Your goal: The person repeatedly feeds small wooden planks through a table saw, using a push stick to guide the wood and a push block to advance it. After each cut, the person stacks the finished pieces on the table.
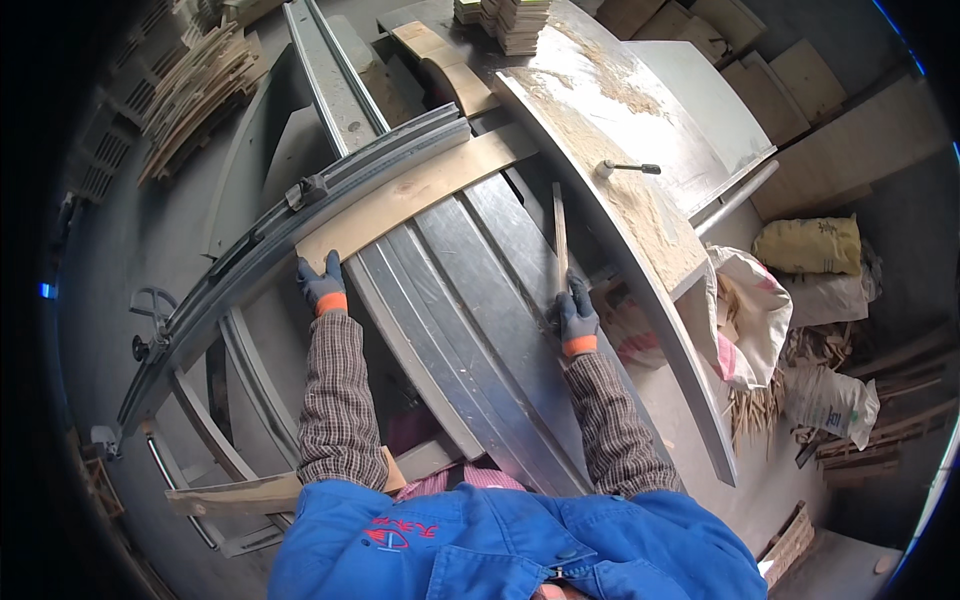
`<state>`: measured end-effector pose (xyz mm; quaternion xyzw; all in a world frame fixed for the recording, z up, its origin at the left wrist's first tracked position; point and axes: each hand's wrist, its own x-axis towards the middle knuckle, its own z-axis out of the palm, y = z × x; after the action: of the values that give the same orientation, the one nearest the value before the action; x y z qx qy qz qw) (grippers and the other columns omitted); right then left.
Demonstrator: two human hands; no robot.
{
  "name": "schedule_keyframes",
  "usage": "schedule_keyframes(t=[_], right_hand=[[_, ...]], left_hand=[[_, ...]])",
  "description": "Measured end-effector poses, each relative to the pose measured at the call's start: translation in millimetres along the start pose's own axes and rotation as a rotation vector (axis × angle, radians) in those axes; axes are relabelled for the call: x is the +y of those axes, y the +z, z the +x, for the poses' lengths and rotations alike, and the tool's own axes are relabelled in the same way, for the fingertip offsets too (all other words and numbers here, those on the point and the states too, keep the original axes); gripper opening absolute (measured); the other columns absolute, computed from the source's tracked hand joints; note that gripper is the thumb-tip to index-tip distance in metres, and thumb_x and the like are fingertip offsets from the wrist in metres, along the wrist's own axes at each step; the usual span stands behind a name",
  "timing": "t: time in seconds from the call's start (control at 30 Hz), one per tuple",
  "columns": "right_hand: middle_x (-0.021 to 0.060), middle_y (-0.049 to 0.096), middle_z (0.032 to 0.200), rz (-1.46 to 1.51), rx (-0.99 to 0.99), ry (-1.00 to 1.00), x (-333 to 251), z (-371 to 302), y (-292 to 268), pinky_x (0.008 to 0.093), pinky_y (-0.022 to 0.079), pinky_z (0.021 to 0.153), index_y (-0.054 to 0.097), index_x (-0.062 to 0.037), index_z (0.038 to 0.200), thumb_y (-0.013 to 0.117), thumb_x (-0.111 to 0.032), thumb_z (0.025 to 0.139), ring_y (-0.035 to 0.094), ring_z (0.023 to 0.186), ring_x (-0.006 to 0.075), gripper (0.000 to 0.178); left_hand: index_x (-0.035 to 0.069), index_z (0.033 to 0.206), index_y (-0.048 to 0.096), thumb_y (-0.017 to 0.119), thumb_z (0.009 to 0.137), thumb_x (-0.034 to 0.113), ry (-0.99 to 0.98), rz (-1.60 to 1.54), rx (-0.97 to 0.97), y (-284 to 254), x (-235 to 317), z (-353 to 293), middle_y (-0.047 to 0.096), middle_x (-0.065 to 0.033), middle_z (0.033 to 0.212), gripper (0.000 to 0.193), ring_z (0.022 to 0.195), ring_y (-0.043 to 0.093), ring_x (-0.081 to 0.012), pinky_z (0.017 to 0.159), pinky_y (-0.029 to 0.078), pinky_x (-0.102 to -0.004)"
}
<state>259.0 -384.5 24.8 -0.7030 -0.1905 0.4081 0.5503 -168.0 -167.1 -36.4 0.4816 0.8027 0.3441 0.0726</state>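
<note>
A pale wooden board (415, 195) lies flat across the sliding metal saw table (480, 290), along the grey fence (380, 160). My left hand (323, 284), in a dark glove with an orange cuff, grips the board's near left end. My right hand (574, 318), gloved the same way, is closed around the lower end of a thin wooden strip (560, 230). The strip points away from me, beside the raised side table. Its lower end is partly hidden by my fingers.
Sawdust covers the side table (640, 200), where a black-handled lever (630, 168) stands. Stacked small boards (520, 25) rest at its far end. White sacks (750, 310) and offcuts lie on the right. A pile of wooden slats (200, 95) is far left.
</note>
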Motion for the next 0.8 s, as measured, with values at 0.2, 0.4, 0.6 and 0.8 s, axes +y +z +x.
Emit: schedule_keyframes(t=[0.2,0.4,0.6,0.8], right_hand=[[0.0005,0.062,0.072,-0.013,-0.054,0.044,-15.2,-1.1,2.0,0.026,0.044,0.051,0.055,-0.0176,0.143,0.061,-0.016,0.096,0.056,0.057,0.0088,0.048],[-0.0009,0.06,0.071,-0.067,-0.18,-0.08,-37.8,25.0,15.2,0.0262,0.041,0.049,0.052,-0.0183,0.146,0.061,-0.017,0.096,0.052,0.055,0.0083,0.052],[0.0008,0.062,0.072,0.044,-0.198,0.036,-48.1,44.5,37.2,0.0253,0.039,0.046,0.055,-0.0162,0.143,0.062,-0.014,0.095,0.052,0.052,0.0087,0.049],[-0.0004,0.06,0.069,0.047,-0.187,0.025,-46.2,59.2,49.8,0.0268,0.039,0.046,0.054,-0.021,0.144,0.061,-0.014,0.096,0.05,0.05,0.0089,0.049]], left_hand=[[0.009,0.145,0.045,0.077,0.073,0.061,0.374,0.361,0.096,-38.4,70.2,-22.7,0.037,-0.0162,0.152,0.095,0.142,0.03,-0.037,0.114,0.03,-0.055],[0.024,0.156,0.032,0.073,0.068,0.07,0.732,0.586,-0.335,-21.4,184.1,4.1,0.017,-0.0147,0.163,0.108,0.15,0.012,-0.0343,0.122,0.008,-0.0551],[0.034,0.148,0.047,0.076,0.068,0.066,0.742,0.739,-0.53,-11.2,210.3,14.6,0.017,-0.0149,0.162,0.091,0.15,0.012,-0.0369,0.122,0.005,-0.0558],[0.032,0.145,0.051,0.077,0.067,0.063,0.76,0.66,-0.482,-10.6,218.0,24.8,0.019,-0.014,0.16,0.088,0.149,0.015,-0.0356,0.122,0.006,-0.0537]])
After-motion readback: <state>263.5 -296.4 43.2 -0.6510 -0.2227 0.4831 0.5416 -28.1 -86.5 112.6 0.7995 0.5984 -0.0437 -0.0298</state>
